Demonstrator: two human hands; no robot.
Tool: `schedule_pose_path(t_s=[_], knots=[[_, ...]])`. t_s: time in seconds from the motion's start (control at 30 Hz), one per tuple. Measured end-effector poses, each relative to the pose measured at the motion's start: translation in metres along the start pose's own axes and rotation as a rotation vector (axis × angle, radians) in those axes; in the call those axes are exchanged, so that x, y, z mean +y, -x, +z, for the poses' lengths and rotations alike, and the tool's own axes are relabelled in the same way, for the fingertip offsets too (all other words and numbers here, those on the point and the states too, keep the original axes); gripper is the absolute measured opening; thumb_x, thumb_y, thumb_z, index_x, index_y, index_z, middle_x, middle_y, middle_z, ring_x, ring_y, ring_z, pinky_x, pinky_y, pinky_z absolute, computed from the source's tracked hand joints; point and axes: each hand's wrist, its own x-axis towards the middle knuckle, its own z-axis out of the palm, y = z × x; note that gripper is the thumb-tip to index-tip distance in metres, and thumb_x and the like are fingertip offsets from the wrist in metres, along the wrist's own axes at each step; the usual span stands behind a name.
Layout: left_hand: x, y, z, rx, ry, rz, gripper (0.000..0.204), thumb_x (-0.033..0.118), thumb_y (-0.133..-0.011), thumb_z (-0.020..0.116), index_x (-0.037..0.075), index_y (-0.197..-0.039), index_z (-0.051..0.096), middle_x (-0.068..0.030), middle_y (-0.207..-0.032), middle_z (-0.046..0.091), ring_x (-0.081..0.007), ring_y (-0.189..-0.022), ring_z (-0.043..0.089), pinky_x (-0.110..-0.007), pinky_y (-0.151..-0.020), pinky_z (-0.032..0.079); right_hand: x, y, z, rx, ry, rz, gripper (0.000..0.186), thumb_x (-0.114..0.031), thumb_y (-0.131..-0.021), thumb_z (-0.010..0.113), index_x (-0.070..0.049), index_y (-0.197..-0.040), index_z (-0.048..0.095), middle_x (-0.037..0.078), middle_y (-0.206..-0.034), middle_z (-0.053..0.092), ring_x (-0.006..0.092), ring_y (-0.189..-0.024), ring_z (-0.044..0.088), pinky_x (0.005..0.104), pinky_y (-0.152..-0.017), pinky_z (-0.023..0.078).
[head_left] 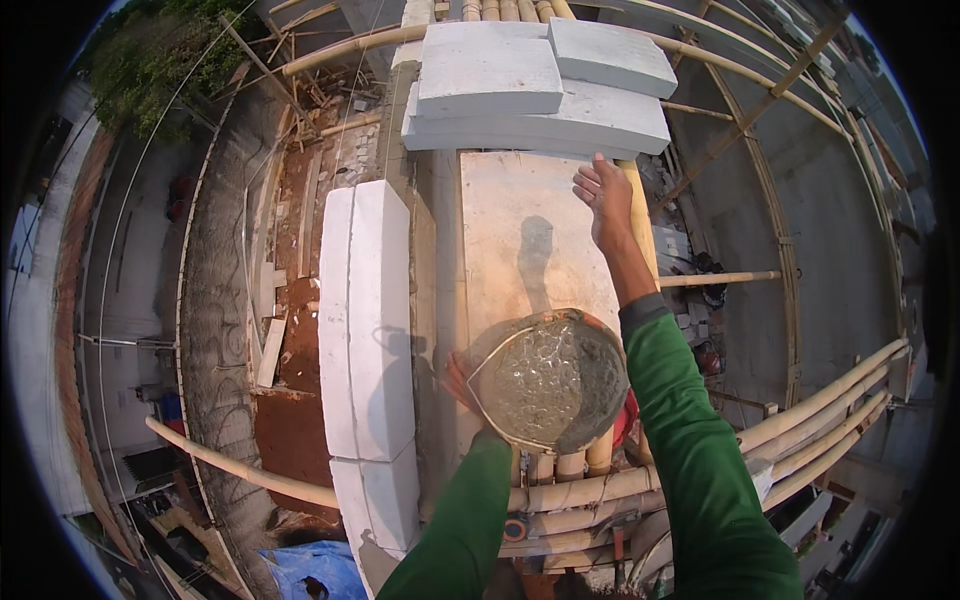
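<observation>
A bucket of wet grey mortar (550, 385) stands at the near end of a plywood board (500, 240), its thin wire handle resting against the rim on the left. Beside the bucket's left side is my left hand (459, 383), fingers stretched out and nothing in them; the bucket partly covers it. My right hand (606, 200) reaches forward over the board's right edge, empty, with its fingers loosely bent and apart. Its fingertips come close to the lower white block (540, 120) of a stack; whether they touch it, I cannot tell. Two more white blocks, a left one (488, 70) and a right one (612, 55), lie on top.
A white block wall (368, 320) runs along my left. Bamboo poles (590, 495) form the platform under me, and more bamboo rails (820, 400) cross at the right. The ground lies far below on both sides. A blue tarp (315, 572) shows at lower left.
</observation>
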Motion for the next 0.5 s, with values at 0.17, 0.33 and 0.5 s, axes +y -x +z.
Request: schedule_pose_path(t_s=[0.17,0.33,0.5], knots=[[-0.002,0.000,0.014,-0.006,-0.033,-0.008,0.063,0.045,-0.108,0.049,0.010,-0.159,0.039,-0.0145,-0.159,0.047,-0.0357,-0.149,0.044,-0.062,-0.127,0.022,0.056,-0.094,0.125,-0.294,-0.301,0.458,0.134,-0.059,-0.085,0.084,0.002,-0.167,-0.002,0.039,-0.168,0.012,0.0539,-0.154,0.025,0.0632,-0.123,0.033],[-0.011,-0.005,0.031,0.003,-0.063,-0.019,0.062,0.045,-0.108,0.049,0.010,-0.158,0.041,-0.0150,-0.159,0.048,-0.0360,-0.148,0.044,-0.063,-0.127,0.021,0.074,-0.133,0.213,-0.272,-0.430,0.532,0.131,-0.053,-0.081,0.090,-0.014,-0.171,0.003,0.029,-0.174,0.008,0.0578,-0.155,0.020,0.0705,-0.123,0.026],[-0.026,-0.014,0.047,0.010,-0.095,-0.002,0.061,0.045,-0.108,0.049,0.009,-0.157,0.042,-0.0154,-0.158,0.049,-0.0362,-0.148,0.045,-0.064,-0.127,0.021,0.073,-0.159,0.251,-0.038,-0.606,0.518,0.109,-0.034,-0.087,0.089,-0.015,-0.167,0.018,0.018,-0.175,0.017,0.0562,-0.153,0.025,0.0688,-0.120,0.034]])
